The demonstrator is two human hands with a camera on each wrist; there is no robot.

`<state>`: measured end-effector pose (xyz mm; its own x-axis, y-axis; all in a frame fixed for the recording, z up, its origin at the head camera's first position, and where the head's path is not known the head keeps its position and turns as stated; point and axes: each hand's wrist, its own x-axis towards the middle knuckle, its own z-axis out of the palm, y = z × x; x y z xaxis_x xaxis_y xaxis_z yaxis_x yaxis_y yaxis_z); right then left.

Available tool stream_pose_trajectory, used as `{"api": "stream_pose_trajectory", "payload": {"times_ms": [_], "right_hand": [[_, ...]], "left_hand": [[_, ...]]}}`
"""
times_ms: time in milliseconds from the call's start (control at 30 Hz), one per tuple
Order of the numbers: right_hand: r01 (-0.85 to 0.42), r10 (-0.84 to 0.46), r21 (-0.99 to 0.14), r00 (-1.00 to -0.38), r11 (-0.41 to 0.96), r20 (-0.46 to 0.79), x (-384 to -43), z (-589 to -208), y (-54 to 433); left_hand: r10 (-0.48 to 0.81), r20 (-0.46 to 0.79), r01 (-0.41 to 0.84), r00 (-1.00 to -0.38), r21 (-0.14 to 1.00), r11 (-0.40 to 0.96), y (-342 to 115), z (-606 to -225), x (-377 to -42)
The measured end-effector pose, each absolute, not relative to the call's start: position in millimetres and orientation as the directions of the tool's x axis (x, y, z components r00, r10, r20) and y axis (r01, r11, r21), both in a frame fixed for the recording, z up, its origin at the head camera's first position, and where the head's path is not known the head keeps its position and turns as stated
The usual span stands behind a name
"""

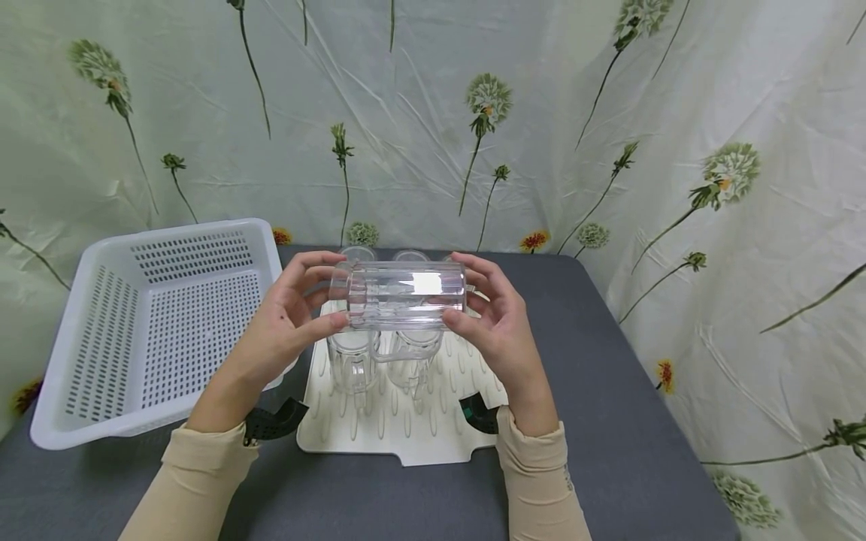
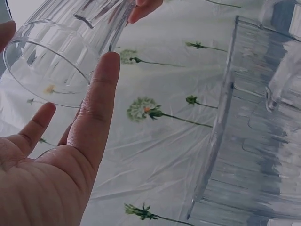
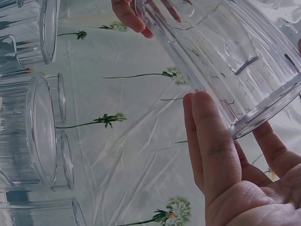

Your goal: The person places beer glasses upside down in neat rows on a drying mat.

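Note:
A clear glass mug (image 1: 406, 297) is held sideways above the drying mat, its handle hanging on the lower side. My left hand (image 1: 280, 315) grips the left end, thumb in front and fingers behind. In the left wrist view that end is the mug's open mouth (image 2: 51, 70), with fingertips around the rim. At the other end, my right hand (image 1: 497, 319) holds the mug between thumb and fingers. The right wrist view shows its thick base (image 3: 268, 113) by those fingers. Below and behind, several more glass mugs (image 1: 354, 368) stand on the white ridged drying mat (image 1: 433, 443), partly hidden by the held one.
A white perforated plastic basket (image 1: 196, 323) is at the left on the dark grey table (image 1: 595, 421). Its right side comes close to my left forearm. A flower-printed curtain (image 1: 419, 150) hangs behind the table and along the right.

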<state>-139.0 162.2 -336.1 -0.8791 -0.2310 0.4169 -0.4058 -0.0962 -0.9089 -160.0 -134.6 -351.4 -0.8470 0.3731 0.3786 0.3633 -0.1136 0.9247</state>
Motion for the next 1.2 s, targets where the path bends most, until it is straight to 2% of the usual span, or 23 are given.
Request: {"api": "stream_pose_trajectory", "payload": {"times_ms": [967,1200], "right_hand": [[-0.435,-0.192,-0.899,-0.879,-0.054,0.437,-133,-337,175],[-0.444,-0.175,-0.893,-0.875,-0.077,0.451,-133,-336,179]], "left_hand": [[0.414,0.41,0.382,-0.813,0.912,-0.153,-135,-354,-163],[0.401,0.414,0.399,-0.817,0.908,-0.125,-140,-356,-164]]}}
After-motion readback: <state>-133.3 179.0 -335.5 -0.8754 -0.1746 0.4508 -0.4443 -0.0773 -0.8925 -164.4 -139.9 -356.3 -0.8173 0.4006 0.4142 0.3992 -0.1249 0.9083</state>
